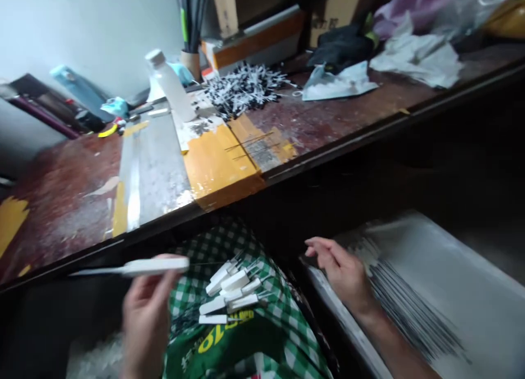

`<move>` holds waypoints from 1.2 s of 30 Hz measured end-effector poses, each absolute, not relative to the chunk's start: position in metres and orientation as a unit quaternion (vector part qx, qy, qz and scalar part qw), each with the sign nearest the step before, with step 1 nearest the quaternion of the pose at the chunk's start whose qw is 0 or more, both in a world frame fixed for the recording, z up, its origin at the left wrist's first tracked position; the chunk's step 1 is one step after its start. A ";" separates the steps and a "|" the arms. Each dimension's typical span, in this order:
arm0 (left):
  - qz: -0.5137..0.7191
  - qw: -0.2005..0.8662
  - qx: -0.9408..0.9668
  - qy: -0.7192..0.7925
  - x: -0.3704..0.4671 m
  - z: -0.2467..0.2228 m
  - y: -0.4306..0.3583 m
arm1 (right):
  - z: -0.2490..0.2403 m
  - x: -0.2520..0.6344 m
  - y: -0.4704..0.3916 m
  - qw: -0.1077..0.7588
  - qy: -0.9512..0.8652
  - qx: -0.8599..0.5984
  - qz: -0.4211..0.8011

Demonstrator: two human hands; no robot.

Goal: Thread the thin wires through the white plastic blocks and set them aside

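White bottle (171, 86) on cluttered workbench (65, 193)

Bare wood is lying open along the near left of the counter (61, 198), giving a hand free passage there. Farther back, a white bottle (172, 86) is standing in the way, with a heap of black-and-white pieces (246, 86) just beside it. Crumpled cloths (418, 53) are crowding the far right. Below the edge, white-handled pieces (232, 294) are covering the checked lap.

Worn reddish workbench (61, 198), white bottle (170, 86), pile of black-and-white sticks (244, 89), crumpled paper (418, 53), yellow tape patch (217, 163)
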State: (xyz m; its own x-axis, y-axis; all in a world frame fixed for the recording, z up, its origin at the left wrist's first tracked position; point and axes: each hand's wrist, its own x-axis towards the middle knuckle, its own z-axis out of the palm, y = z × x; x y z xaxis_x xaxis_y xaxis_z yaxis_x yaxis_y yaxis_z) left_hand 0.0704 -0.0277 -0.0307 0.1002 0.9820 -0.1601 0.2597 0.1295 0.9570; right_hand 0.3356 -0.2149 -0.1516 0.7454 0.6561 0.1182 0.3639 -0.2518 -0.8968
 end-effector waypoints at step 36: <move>0.395 0.698 0.381 0.461 0.073 -0.101 -0.002 | -0.100 0.257 -0.126 0.169 -0.612 -0.727 0.260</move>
